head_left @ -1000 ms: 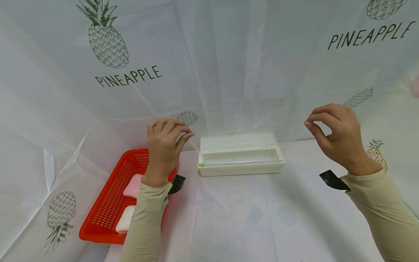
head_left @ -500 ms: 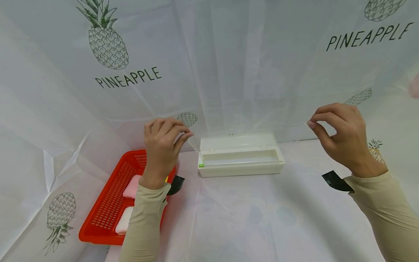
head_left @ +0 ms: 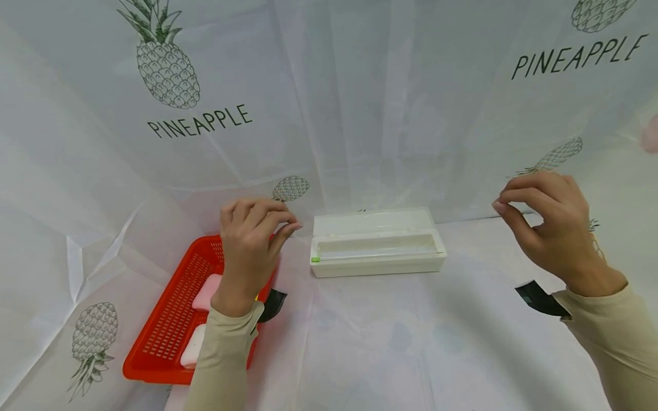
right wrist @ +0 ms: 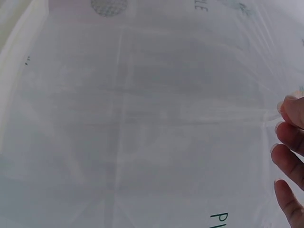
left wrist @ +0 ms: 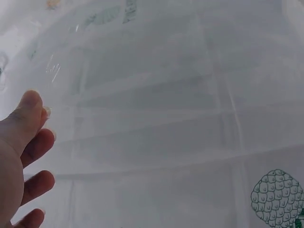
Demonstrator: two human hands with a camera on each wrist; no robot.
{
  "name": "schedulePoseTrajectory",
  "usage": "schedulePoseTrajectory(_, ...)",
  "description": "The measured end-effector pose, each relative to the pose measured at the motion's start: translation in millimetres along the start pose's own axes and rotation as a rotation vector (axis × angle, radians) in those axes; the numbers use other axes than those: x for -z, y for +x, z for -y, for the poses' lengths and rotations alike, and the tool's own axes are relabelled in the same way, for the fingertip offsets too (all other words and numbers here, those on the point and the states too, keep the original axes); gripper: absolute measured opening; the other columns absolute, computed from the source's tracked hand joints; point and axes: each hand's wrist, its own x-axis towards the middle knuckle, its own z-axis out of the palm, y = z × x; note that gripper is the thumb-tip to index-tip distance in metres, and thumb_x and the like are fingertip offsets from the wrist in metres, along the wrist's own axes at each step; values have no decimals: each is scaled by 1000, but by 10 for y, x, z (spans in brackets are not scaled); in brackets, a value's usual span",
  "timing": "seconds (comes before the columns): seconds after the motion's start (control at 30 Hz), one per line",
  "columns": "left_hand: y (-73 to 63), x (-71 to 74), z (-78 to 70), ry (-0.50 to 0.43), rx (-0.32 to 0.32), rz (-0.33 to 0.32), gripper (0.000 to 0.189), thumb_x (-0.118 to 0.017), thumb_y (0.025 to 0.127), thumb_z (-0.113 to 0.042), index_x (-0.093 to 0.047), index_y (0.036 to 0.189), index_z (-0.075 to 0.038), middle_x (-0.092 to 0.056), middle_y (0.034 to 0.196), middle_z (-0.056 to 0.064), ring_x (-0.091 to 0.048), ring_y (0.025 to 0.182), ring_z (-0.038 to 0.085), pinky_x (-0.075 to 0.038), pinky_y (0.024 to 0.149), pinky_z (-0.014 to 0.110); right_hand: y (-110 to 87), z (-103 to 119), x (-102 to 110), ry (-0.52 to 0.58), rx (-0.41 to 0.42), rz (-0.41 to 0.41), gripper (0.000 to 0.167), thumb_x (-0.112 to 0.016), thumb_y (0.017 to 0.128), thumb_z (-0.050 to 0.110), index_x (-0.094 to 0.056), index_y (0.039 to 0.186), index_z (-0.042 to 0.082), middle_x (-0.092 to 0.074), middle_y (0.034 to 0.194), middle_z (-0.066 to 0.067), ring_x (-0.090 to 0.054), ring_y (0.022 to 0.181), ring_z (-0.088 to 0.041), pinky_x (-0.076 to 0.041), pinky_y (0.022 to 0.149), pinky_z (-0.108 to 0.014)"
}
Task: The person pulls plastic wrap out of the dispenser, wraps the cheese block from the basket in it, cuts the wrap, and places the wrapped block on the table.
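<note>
A sheet of clear cling film [right wrist: 237, 114] stretches between the two hands, showing as faint creases and glints in both wrist views. My left hand [head_left: 249, 245] pinches its left corner between thumb and index finger, above the right side of the red basket. On the other side, my right hand [head_left: 555, 228] pinches the right corner, with its other fingers loosely bent in the right wrist view. Between and below the hands, a white cling film dispenser box [head_left: 380, 266] stands on the table with its lid [head_left: 375, 221] raised. A green slider [head_left: 315, 259] sits at its left end.
The red plastic basket [head_left: 149, 375] stands at the left, partly hidden by the left forearm. Inside lie a pink block-like item [head_left: 207, 291] and a white one [head_left: 193, 346]. A pale pineapple-print sheet [head_left: 360, 103] hangs behind the white-covered table [head_left: 370, 342].
Both hands have drawn slightly apart and back toward the body, still pinching the film. The box and basket have stayed put.
</note>
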Motion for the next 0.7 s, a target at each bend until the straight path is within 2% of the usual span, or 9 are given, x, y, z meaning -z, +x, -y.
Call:
schedulePoseTrajectory(0.2, -216, 75, -117, -85, -54, -23, 34, -66, 104, -34, -74, 85, -6, -75, 88, 7, -62, 87, 30, -38, 85, 48, -166, 71, 166, 15, 22, 74, 62, -59, 107, 47, -65, 73, -3, -63, 77, -19, -52, 77, -29, -32, 92, -19)
schedulePoseTrajectory(0.27, -313, 95, -158, -113, -84, -35, 37, -64, 105, -35, -73, 83, -7, -74, 84, 6, -63, 83, 28, -39, 84, 45, -228, 118, 236, 37, 28, 108, 61, -59, 108, 46, -65, 72, -2, -64, 77, -17, -54, 81, -20, -33, 94, -17)
schedulePoseTrajectory(0.33, -428, 109, -203, -151, -112, -48, 37, -64, 105, -35, -72, 82, -8, -73, 81, 4, -63, 80, 25, -39, 84, 42, -294, 179, 293, 93, 40, 137, 58, -60, 108, 44, -65, 72, -1, -65, 79, -13, -56, 87, -11, -34, 96, -15)
schedulePoseTrajectory(0.43, -653, 140, -279, -235, -118, -19, 35, -65, 105, -35, -72, 82, -10, -71, 77, 0, -62, 79, 22, -39, 85, 37, -401, 266, 394, 200, 61, 230, 51, -59, 109, 39, -67, 76, 1, -67, 88, -7, -56, 100, -3, -36, 98, -14)
schedulePoseTrajectory(0.5, -832, 168, -337, -300, -96, 55, 33, -64, 105, -36, -72, 84, -12, -69, 77, -3, -60, 80, 18, -39, 87, 33, -512, 290, 482, 255, 49, 338, 45, -57, 110, 38, -69, 82, 6, -69, 96, -2, -57, 104, -2, -36, 98, -13)
schedulePoseTrajectory(0.53, -928, 188, -366, -335, -67, 115, 32, -63, 105, -38, -72, 86, -14, -69, 78, -5, -60, 82, 17, -40, 89, 31, -583, 284, 530, 280, 32, 407, 40, -56, 111, 37, -70, 86, 9, -70, 101, 0, -58, 107, -2, -37, 99, -13)
schedulePoseTrajectory(0.63, -1221, 222, -445, -410, 38, 325, 22, -66, 103, -37, -72, 91, -20, -69, 82, -13, -58, 87, 10, -44, 91, 24, -844, 252, 655, 314, -52, 607, 10, -66, 106, 15, -72, 100, 20, -70, 109, 8, -58, 107, -3, -39, 97, -13)
schedulePoseTrajectory(0.7, -1411, 204, -471, -442, 106, 469, 13, -71, 100, -35, -73, 93, -24, -67, 84, -17, -57, 90, 6, -47, 89, 22, -1061, 226, 685, 367, -110, 703, 30, -74, 94, -3, -71, 108, 24, -69, 110, 11, -58, 104, -3, -41, 93, -13)
